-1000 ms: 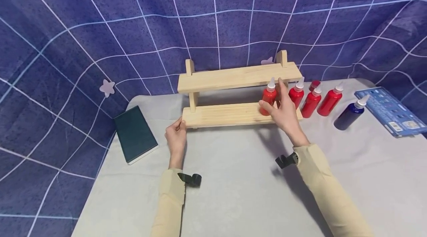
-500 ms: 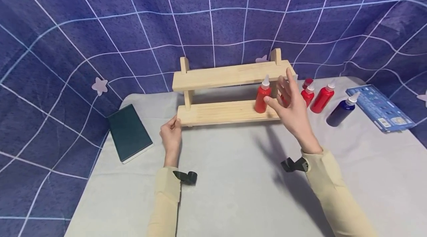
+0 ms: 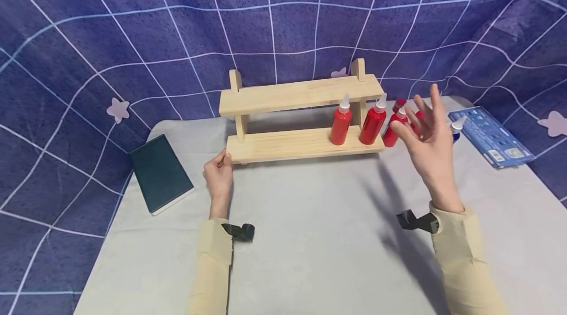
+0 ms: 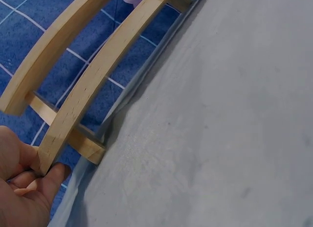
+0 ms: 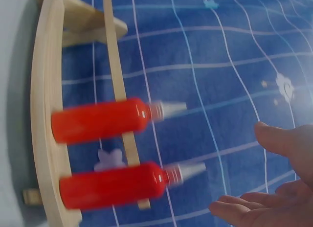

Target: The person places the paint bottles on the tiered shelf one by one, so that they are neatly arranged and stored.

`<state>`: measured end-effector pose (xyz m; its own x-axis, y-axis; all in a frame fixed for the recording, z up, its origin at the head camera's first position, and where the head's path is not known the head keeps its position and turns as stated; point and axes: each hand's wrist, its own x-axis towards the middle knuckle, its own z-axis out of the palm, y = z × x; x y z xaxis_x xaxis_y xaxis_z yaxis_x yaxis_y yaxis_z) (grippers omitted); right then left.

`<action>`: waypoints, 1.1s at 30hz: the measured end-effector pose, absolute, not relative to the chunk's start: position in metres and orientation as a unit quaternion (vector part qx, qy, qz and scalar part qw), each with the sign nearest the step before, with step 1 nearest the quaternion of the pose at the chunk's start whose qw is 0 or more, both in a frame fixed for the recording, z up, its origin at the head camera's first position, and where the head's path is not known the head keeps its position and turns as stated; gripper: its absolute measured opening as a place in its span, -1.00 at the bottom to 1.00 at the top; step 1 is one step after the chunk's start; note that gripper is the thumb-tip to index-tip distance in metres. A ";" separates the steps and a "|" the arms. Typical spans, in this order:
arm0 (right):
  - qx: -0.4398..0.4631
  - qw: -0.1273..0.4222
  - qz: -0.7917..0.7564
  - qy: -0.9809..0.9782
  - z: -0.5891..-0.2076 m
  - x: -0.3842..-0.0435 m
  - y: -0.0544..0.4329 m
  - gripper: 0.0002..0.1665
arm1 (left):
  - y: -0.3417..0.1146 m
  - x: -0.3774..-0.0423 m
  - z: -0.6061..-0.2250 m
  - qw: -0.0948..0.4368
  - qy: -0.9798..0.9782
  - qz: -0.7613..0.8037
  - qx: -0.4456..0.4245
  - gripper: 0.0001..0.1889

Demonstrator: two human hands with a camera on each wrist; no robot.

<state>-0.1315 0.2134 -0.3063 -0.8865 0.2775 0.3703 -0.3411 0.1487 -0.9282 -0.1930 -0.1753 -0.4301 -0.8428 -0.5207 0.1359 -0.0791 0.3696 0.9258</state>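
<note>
A two-tier wooden shelf rack point(image 3: 301, 95) stands against the curtain. My left hand point(image 3: 219, 174) pinches the left end of its lower board; thumb and fingers grip that wooden end point(image 4: 51, 148) in the left wrist view. Two red squeeze bottles with white nozzle tips, the inner one point(image 3: 340, 128) and the outer one point(image 3: 373, 126), stand upright on the right part of the lower board. My right hand point(image 3: 428, 150) is raised with spread fingers, holding nothing. It partly covers more red bottles point(image 3: 392, 136) and a dark blue bottle point(image 3: 456, 133) beside the rack.
A blue printed package point(image 3: 493, 138) lies at the table's right. To the left lies a dark green book point(image 3: 160, 173). A dark red round cap point(image 3: 399, 104) shows behind the bottles. A blue grid-patterned curtain point(image 3: 292, 24) hangs right behind the white-covered table point(image 3: 305, 236).
My right hand lets go of the inner red bottle, opens and moves right, away from the rack. The two bottles on the lower board are now uncovered. My left hand keeps its grip.
</note>
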 end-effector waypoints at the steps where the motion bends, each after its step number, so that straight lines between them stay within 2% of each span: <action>1: 0.018 0.245 0.648 -0.721 -0.307 -0.131 0.218 0.08 | -0.176 -0.193 -0.430 0.209 -0.800 -0.531 0.187 -0.68; 9: -0.024 0.287 0.659 -0.695 -0.312 -0.128 0.249 0.08 | -0.177 -0.194 -0.429 0.202 -0.798 -0.536 0.187 -0.67; 14: -0.084 0.300 0.637 -0.705 -0.316 -0.125 0.266 0.08 | -0.178 -0.194 -0.429 0.208 -0.800 -0.530 0.191 -0.68; 19: -0.139 0.298 0.579 -0.746 -0.323 -0.124 0.281 0.06 | -0.177 -0.195 -0.430 0.205 -0.802 -0.527 0.192 -0.68; 27: -0.161 0.293 0.555 -0.761 -0.339 -0.130 0.297 0.07 | -0.175 -0.195 -0.430 0.196 -0.799 -0.534 0.194 -0.67; 33: -0.198 0.263 0.555 -0.764 -0.354 -0.139 0.307 0.07 | -0.175 -0.194 -0.429 0.201 -0.801 -0.530 0.192 -0.68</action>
<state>-0.1393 0.3071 -0.3538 -0.7831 0.5945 0.1824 0.0103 0.3057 -0.9521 -0.1941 -0.1746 -0.4294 -0.8452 -0.5210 0.1193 -0.0941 0.3648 0.9263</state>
